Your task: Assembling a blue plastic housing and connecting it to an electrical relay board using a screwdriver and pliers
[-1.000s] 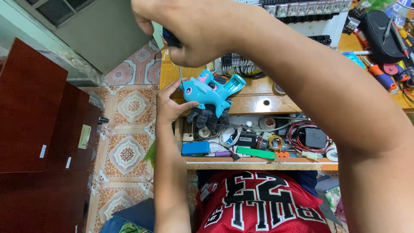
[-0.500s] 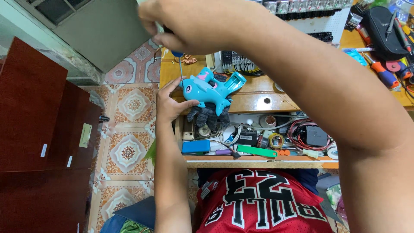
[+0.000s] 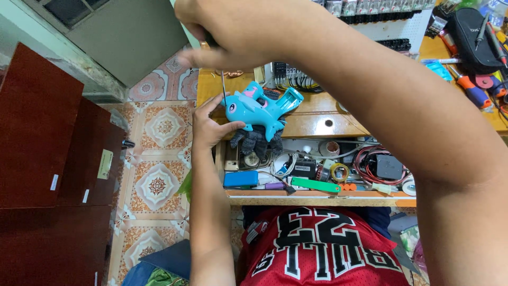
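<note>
My left hand (image 3: 207, 126) grips a light blue dolphin-shaped toy gun (image 3: 260, 108) by its head end and holds it over the wooden workbench (image 3: 317, 123). My right hand (image 3: 238, 32) reaches in from the top right, shut on a screwdriver with a dark handle. Its thin metal shaft (image 3: 223, 83) points down, and the tip is at the toy's head next to my left fingers. A dark knitted glove (image 3: 256, 140) lies right under the toy.
An open drawer (image 3: 317, 198) below the bench holds tape rolls, wires, a blue box and a green tool. A black pouch (image 3: 473, 37) and screwdrivers lie at the top right. A dark red cabinet (image 3: 37, 143) stands on the tiled floor to the left.
My left hand has turned the toy and shifted it slightly. My right hand has come down with the screwdriver, so the shaft now shows and reaches the toy's head.
</note>
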